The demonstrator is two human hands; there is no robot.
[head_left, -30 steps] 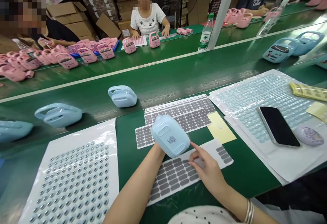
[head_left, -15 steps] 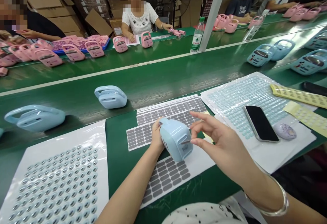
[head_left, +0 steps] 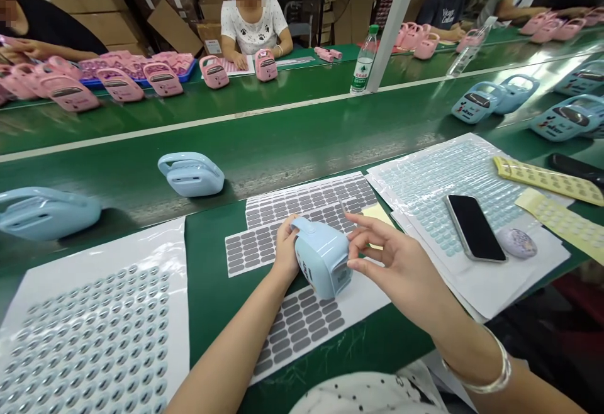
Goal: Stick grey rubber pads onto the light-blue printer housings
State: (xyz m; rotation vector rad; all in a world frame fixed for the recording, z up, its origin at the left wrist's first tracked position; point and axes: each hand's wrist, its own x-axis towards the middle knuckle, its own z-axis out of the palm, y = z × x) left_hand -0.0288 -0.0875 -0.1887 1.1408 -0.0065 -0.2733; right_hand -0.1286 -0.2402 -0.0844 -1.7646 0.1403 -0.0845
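Note:
My left hand (head_left: 285, 251) grips a light blue plastic device (head_left: 322, 257) and holds it tilted, underside up, above a white sheet of grey oval pads (head_left: 302, 323). My right hand (head_left: 401, 269) is at the device's right side, with thumb and forefinger touching its lower edge; whether a pad sits under the fingertips is too small to tell. More sheets of grey oval pads (head_left: 302, 203) lie just beyond the device.
Blue devices (head_left: 191, 175) (head_left: 44, 212) lie on the green belt (head_left: 292, 143). A sheet of round grey pads (head_left: 94, 332) is at left, a light blue pad sheet (head_left: 438, 175) with a phone (head_left: 473, 228) at right. Other people work with pink devices (head_left: 163, 78) across the belt.
My right hand left the pad sheet and rose to the device. My left hand turned the device over and lowered it. The blue devices on the belt drifted left.

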